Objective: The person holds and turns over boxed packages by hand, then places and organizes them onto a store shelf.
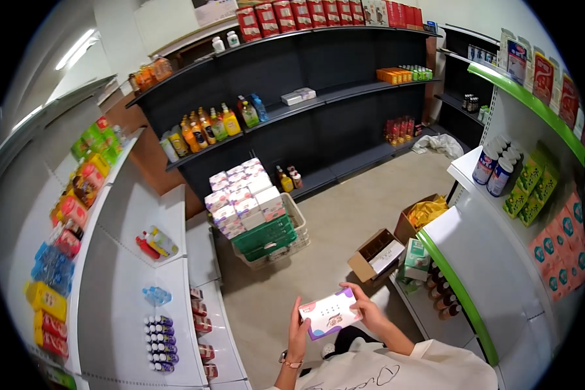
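A white box with pink, purple and blue patches (331, 313) is held level in front of the body, at the lower middle. My left hand (298, 330) grips its left end, thumb on the top face. Round the right end is my right hand (365, 309), fingers at the far edge. Beyond them, similar white boxes (244, 195) are stacked in and above a green basket (265, 238), which sits in a cream crate (300, 224) on the floor. One flat pale package (298, 96) lies on the middle dark shelf.
Dark shelves (344, 96) with bottles and red packs run along the back. White shelves (104, 260) with drinks stand at left; green-edged shelves (481, 260) stand at right. An open cardboard box (364, 265) and a white cloth (437, 144) are on the floor.
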The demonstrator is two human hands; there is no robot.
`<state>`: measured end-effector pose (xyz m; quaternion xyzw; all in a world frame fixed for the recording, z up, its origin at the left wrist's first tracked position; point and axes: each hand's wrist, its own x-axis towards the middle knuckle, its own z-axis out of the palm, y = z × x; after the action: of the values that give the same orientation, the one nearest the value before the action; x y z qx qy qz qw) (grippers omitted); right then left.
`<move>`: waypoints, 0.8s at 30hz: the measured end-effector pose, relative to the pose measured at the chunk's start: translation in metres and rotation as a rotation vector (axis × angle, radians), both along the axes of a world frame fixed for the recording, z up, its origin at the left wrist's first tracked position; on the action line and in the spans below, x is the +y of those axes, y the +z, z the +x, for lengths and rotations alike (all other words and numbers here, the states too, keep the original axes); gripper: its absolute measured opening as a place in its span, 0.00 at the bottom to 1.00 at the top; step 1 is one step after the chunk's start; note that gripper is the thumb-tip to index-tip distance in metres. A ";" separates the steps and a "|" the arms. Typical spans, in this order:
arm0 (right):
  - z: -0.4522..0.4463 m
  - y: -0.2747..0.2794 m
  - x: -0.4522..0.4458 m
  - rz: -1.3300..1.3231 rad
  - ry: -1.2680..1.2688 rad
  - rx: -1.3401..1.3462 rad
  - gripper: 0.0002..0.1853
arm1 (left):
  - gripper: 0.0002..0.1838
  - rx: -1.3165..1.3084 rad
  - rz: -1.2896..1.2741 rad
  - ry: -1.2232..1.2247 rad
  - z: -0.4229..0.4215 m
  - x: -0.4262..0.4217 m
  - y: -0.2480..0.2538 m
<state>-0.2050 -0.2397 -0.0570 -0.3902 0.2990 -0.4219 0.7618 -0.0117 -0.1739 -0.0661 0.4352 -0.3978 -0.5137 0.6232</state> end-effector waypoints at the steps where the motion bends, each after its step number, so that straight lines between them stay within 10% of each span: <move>1: -0.001 -0.015 -0.005 0.049 -0.017 -0.010 0.35 | 0.34 -0.045 0.040 -0.048 0.001 -0.009 -0.003; 11: 0.012 -0.079 -0.153 0.254 -0.112 0.118 0.36 | 0.36 -0.256 0.196 -0.275 0.037 -0.185 -0.072; 24: 0.048 0.034 -0.427 -0.066 -0.133 0.189 0.36 | 0.37 -0.405 -0.118 -0.045 0.057 -0.468 0.022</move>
<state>-0.1574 -0.6671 -0.0231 -0.4326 0.3805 -0.4424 0.6873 0.0457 -0.6416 -0.0442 0.4835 -0.5540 -0.4053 0.5433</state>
